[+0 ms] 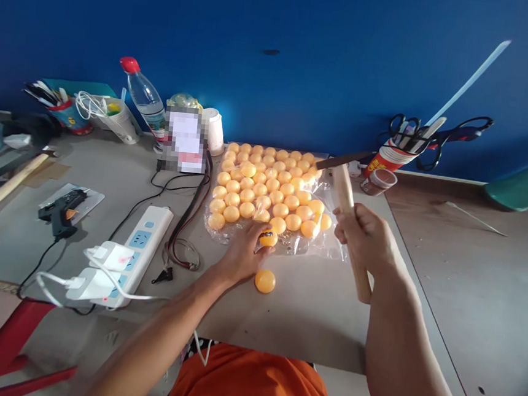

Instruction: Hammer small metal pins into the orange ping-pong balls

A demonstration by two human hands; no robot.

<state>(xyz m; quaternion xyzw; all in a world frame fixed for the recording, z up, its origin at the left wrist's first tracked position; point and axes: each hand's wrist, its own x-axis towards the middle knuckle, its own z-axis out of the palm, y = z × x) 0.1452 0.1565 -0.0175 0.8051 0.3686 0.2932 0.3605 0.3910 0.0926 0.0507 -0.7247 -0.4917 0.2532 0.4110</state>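
My right hand is wrapped around the wooden handle of a hammer. Its narrow dark head points left over the far right corner of a pack of orange ping-pong balls. The balls sit in rows on clear plastic film. At the near edge of the pack, my left hand grips one orange ball between thumb and fingers; a dark mark shows on its top. Closer to me, a loose orange ball rests on the table, just below the left thumb.
Left of the pack lie cables, a white power strip with plugs, and a black glue gun. Behind stand a red-capped bottle and a blurred-out phone-like panel. A tool cup and small jar stand right.
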